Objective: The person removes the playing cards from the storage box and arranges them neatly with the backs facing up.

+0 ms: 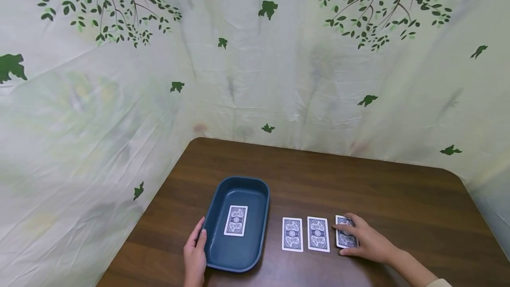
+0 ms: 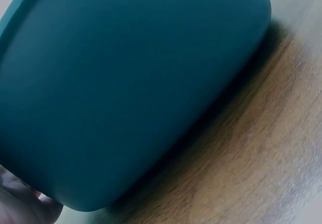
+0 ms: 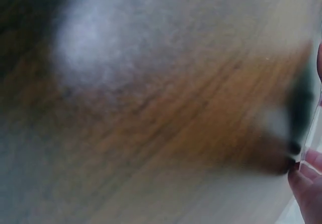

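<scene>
My left hand (image 1: 195, 251) grips the left side of a blue tray (image 1: 255, 251), thumb by the rim. In the left wrist view the tray's smooth outer wall (image 2: 131, 83) fills most of the picture, with part of the hand (image 2: 25, 201) at the lower left. One playing card (image 1: 236, 220) lies back up inside the tray. At the right end of a row, my right hand (image 1: 368, 240) holds a patterned playing card (image 1: 345, 236) by its edges, covering its right part. The right wrist view shows fingertips (image 3: 304, 181) at a thin card edge.
Two more back-up playing cards, a left one (image 1: 292, 234) and a middle one (image 1: 318, 234), lie between the tray and my right hand. The brown wooden table (image 1: 318, 172) has rounded far corners. Behind it hangs a pale leaf-printed cloth (image 1: 295, 79).
</scene>
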Tool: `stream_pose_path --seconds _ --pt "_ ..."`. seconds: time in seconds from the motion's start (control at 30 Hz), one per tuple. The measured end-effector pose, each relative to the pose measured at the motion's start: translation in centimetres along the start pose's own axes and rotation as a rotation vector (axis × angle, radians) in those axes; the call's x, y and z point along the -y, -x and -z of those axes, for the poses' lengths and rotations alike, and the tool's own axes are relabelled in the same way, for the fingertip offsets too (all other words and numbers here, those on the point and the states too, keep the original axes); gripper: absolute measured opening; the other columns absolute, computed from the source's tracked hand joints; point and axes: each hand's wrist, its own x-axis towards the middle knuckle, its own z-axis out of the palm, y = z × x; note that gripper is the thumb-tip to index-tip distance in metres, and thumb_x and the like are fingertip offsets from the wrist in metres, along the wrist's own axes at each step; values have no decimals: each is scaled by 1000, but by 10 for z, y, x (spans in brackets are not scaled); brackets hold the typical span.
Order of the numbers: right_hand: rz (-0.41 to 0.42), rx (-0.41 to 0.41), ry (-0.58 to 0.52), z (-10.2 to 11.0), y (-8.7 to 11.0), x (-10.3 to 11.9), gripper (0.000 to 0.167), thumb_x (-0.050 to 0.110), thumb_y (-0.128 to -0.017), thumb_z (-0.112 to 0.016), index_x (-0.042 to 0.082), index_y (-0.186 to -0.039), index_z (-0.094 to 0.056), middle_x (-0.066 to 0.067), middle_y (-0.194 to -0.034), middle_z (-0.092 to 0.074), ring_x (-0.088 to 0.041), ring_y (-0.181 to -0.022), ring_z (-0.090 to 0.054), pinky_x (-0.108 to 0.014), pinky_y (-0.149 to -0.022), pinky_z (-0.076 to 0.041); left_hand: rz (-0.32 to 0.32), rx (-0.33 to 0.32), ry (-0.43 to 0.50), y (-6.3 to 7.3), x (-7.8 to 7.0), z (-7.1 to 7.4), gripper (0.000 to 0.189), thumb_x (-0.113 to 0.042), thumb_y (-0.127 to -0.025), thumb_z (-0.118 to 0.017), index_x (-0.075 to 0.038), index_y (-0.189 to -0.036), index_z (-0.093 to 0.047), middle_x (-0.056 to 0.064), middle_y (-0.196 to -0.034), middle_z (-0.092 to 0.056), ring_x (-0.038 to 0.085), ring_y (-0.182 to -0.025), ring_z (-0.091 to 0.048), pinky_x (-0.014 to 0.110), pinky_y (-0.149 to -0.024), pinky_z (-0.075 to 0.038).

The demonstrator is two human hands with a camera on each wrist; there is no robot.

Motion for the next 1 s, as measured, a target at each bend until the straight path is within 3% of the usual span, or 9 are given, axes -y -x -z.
stream_pose_path --seconds 0.33,0.8,1.0 --pt "21 -40 36 -8 6 -1 56 50 -74 -69 17 -118 -62 -20 -124 -45 -31 -109 -45 -48 -79 -45 -3 -2 -6 0 2 0 38 -16 -98 -44 -4 -134 -47 12 -137 -44 12 -121 -39 7 -87 -31" --pt "-36 21 29 -10 12 0 58 51 -78 -64 20 -127 -56 -22 -134 -39 -37 -120 -38 -49 -84 -44 1 -1 -7 0 2 0 39 -16 -98 -44 -4 -135 -46 12 -137 -44 13 -122 -39 7 -86 -31" --pt "-41 33 34 -10 12 0 59 51 -79 -63 21 -129 -55 -21 -134 -38 -36 -119 -38 -49 -83 -45 6 6 -8 0 0 -1 39 -17 -98 -43 -3 -135 -45 11 -137 -44 20 -125 -36 7 -86 -31"
